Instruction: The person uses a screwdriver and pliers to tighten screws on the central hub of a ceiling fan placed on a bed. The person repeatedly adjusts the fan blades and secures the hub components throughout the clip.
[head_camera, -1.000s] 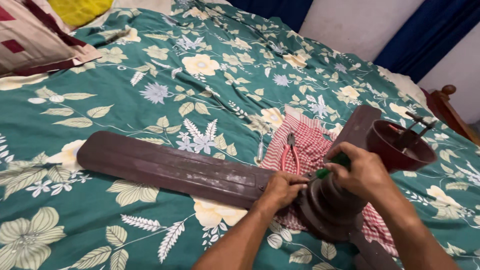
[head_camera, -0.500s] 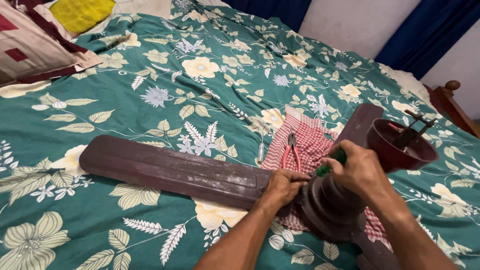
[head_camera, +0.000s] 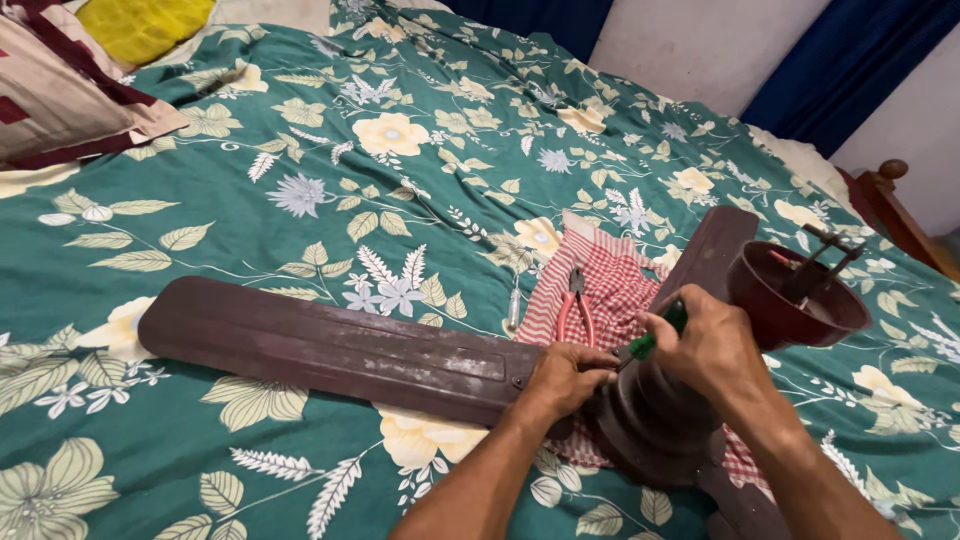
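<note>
Holding steady: left hand (head_camera: 562, 377) still pins the fan blade (head_camera: 330, 346), right hand (head_camera: 705, 345) stays closed on the green-handled screwdriver (head_camera: 655, 336).

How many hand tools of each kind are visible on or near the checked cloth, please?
Pliers: 1
Green-handled screwdriver, in right hand: 1
Slim clear-handled tester screwdriver on the bedsheet: 1
Total: 3
</note>
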